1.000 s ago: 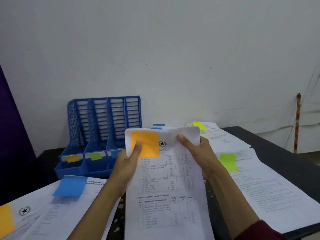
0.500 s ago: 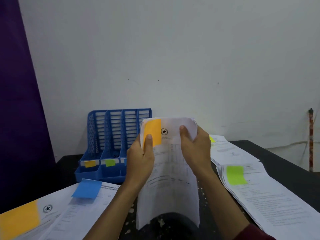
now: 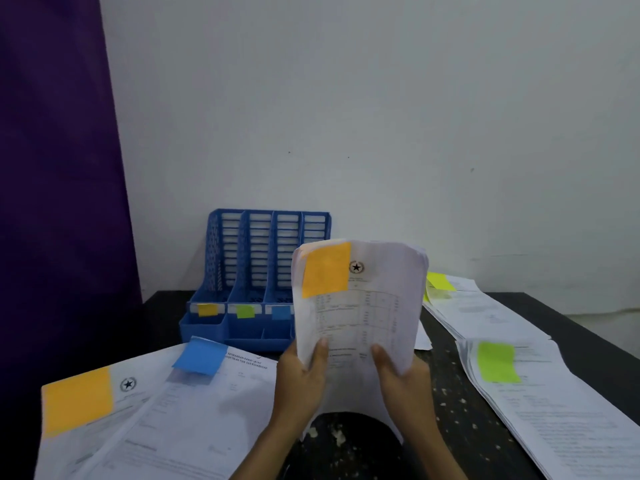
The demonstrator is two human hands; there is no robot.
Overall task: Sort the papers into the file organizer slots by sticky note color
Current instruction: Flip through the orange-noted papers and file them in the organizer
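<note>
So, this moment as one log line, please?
left hand, right hand: grip orange-note paper upright | organizer: behind paper | orange-tagged slot: leftmost

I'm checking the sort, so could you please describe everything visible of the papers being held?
The held papers are a thin white printed bundle, upright and bowed, in front of the organizer. An orange sticky note sits top left beside a star emblem. The left hand and right hand grip its lower half, thumbs in front.

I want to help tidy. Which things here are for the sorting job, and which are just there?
For the job: orange-tagged papers, left hand, right hand, blue organizer, tagged papers on the left, tagged papers on the right.
Just there: purple curtain, white wall.
</note>
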